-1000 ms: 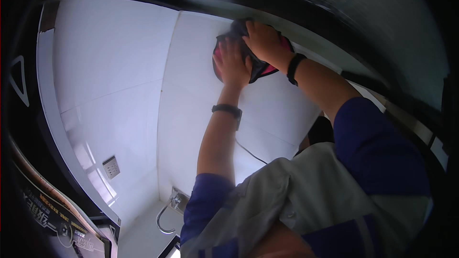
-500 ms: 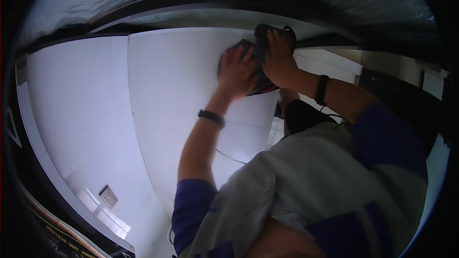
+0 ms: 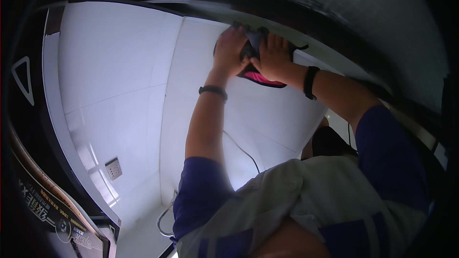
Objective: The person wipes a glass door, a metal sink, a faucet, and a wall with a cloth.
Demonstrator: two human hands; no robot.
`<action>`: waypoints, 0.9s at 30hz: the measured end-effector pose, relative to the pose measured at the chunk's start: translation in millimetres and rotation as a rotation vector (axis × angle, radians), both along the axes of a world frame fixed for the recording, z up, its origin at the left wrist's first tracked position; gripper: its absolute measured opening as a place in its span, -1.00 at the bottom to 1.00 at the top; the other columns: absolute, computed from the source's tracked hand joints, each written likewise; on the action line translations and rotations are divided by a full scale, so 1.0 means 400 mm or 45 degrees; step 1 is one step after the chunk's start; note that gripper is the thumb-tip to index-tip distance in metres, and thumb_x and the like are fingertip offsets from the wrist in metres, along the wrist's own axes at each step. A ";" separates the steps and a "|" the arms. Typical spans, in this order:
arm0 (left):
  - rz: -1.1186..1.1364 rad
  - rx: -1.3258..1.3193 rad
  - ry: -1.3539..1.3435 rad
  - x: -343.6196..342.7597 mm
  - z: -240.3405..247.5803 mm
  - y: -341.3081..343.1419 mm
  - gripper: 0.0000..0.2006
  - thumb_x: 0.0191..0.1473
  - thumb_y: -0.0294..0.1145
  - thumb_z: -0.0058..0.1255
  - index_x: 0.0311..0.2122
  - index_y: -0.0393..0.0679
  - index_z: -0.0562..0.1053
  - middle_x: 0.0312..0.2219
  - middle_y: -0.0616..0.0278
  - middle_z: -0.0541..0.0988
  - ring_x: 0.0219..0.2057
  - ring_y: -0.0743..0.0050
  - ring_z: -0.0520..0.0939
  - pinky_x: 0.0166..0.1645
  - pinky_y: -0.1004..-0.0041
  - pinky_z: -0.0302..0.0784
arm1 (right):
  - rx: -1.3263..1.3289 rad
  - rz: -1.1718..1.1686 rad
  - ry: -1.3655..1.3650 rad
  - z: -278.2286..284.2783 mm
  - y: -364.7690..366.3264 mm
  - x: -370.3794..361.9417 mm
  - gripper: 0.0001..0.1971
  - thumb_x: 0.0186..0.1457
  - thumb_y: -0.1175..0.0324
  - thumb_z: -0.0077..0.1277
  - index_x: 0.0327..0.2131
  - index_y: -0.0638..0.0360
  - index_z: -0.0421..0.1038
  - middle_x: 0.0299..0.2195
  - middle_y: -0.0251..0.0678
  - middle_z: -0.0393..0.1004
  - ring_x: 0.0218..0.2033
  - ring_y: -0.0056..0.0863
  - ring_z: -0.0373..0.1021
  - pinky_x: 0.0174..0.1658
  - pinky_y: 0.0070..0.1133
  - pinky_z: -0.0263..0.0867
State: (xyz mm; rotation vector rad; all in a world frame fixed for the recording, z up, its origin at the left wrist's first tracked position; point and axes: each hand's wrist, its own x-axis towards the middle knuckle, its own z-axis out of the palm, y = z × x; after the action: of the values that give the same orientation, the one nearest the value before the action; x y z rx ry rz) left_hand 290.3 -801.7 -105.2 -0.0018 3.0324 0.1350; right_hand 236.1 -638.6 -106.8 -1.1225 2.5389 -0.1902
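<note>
Upper centre of frame: I see left hand (image 3: pixel 230 50) and right hand (image 3: pixel 270 57) both clenched on a crumpled dark-and-pink cloth (image 3: pixel 262 74), pressed to the smooth white wall (image 3: pixel 119 67).

Both arms raised toward upper centre of frame. Left hand (image 3: pixel 230 50) and right hand (image 3: pixel 271 57) pressed side by side on dark crumpled cloth with pink underside (image 3: pixel 260 74), held against white tiled wall (image 3: pixel 119 91) just below dark horizontal ledge (image 3: pixel 306 16). Black band on each wrist. Blue sleeves and pale vest fill lower right. Small grey wall socket (image 3: pixel 114 168) lower left; thin dark cable (image 3: pixel 241 149) runs down wall at centre.
</note>
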 end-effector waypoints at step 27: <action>0.460 -0.161 -0.143 -0.107 -0.062 0.123 -0.54 0.08 -0.19 -0.15 0.11 -0.01 0.25 0.17 0.20 0.15 0.25 -0.13 -0.02 0.14 -0.29 0.04 | -0.271 0.018 0.256 -0.072 0.009 -0.006 -0.28 0.05 -0.13 -0.13 0.05 0.37 0.18 -0.02 0.08 0.21 0.07 -0.10 0.12 0.11 -0.21 -0.05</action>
State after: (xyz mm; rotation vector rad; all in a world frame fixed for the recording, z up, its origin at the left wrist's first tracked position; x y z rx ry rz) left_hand 247.6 -752.6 -130.2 -0.5484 2.8901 -0.0286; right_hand 233.5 -635.1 -135.5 -1.2976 2.7372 -0.3686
